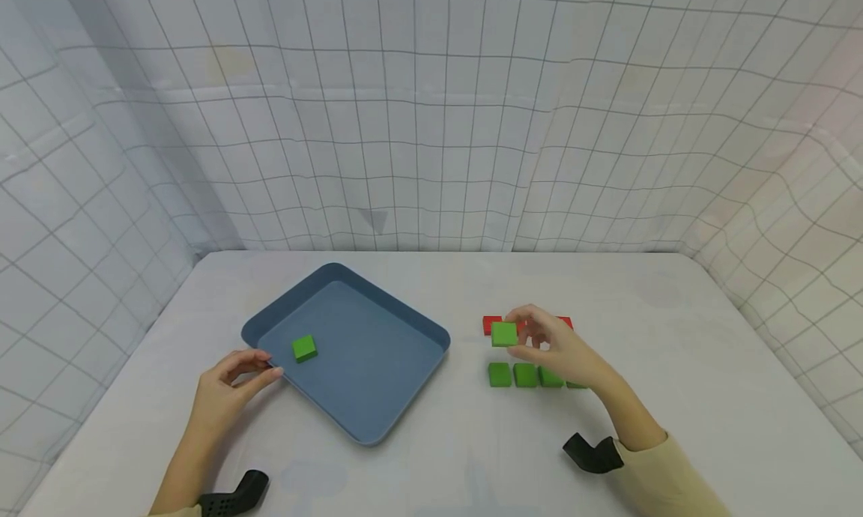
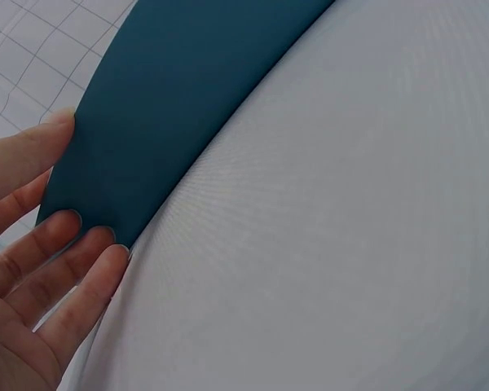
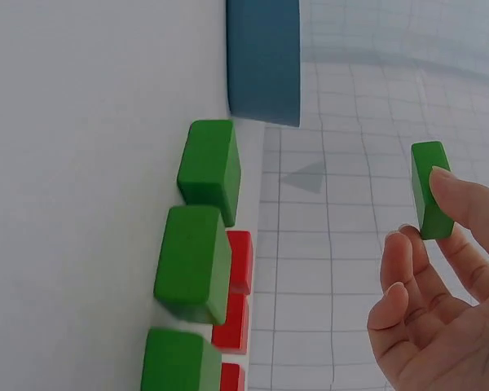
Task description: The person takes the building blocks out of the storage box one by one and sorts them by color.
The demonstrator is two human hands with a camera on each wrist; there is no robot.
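In the head view, my left hand holds the near-left edge of a blue tray. The left wrist view shows its thumb at the rim and several fingertips against the tray's outer wall. One green block lies inside the tray, near that hand. My right hand pinches another green block between thumb and fingers, held up above the table. Below it stands a row of green blocks, partly covered by the wrist. Red blocks form a row behind, mostly hidden by the hand.
A white table carries everything. Grid-patterned white sheets enclose it at the back and sides. A black wrist mount sits at the right forearm, and another black mount at the left.
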